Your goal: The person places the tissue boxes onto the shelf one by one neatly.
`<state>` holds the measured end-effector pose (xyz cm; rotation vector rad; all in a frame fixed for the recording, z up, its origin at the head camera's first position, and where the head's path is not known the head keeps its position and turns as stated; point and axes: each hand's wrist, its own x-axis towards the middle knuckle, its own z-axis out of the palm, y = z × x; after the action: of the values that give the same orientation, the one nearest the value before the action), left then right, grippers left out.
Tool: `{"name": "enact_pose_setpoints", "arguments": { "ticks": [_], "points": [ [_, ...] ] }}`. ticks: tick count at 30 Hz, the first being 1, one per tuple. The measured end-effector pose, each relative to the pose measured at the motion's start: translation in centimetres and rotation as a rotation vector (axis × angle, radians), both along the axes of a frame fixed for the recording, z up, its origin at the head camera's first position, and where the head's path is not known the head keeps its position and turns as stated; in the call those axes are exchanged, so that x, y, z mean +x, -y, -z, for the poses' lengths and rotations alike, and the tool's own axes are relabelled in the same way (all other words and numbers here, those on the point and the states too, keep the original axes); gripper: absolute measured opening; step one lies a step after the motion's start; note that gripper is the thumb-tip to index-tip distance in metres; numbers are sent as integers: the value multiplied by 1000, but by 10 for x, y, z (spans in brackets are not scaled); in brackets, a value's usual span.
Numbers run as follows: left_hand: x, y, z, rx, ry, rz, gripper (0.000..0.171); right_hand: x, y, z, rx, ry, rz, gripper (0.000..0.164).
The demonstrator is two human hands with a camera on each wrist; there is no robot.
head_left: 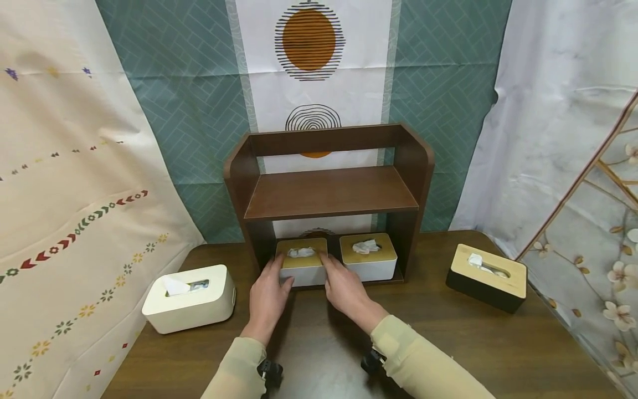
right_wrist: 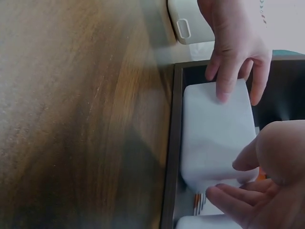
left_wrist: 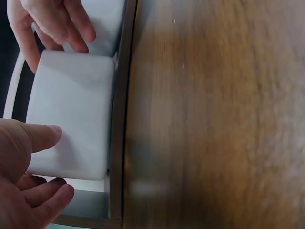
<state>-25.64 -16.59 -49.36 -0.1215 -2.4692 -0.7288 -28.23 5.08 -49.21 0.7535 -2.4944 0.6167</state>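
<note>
A white tissue box with a light wooden lid (head_left: 302,275) sits on the bottom level of a brown two-tier shelf (head_left: 331,191), a tuft of tissue in its slot. My left hand (head_left: 267,296) grips its left end, with the thumb on the white front face and the other fingers round the side, as the left wrist view shows. At the opposite end my right hand (head_left: 347,288) holds it the same way, thumb (right_wrist: 247,158) on the front. A second, matching tissue box (head_left: 371,270) stands just right of it on the same level, close to my right fingers.
On the table (head_left: 319,343), left of the shelf, lies a cream tissue box (head_left: 194,310). A black tissue box with a wooden lid (head_left: 485,285) is at the right, set at an angle. Patterned cloths (head_left: 199,88) hang behind and on both sides.
</note>
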Motion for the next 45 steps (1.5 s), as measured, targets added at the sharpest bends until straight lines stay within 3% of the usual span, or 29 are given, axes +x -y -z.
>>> {"name": "enact_pose_setpoints", "arguments": {
  "ticks": [4,12,23,39,45],
  "points": [
    [6,-3,-4,-6,-39,1,67,18,0,-21,-10,53,20,61],
    [21,-7,-13,-56,-10,7,67,33,-11,-30,22,44,46,62],
    [42,-20,-24,-170,-76,45,64,58,-39,-40,38,27,31,57],
    [49,-55,-31,-261,-170,124,63,82,-85,-42,48,61,100,68],
    [50,-68,-33,-274,-161,154,62,90,-101,-45,41,56,120,70]
  ]
}}
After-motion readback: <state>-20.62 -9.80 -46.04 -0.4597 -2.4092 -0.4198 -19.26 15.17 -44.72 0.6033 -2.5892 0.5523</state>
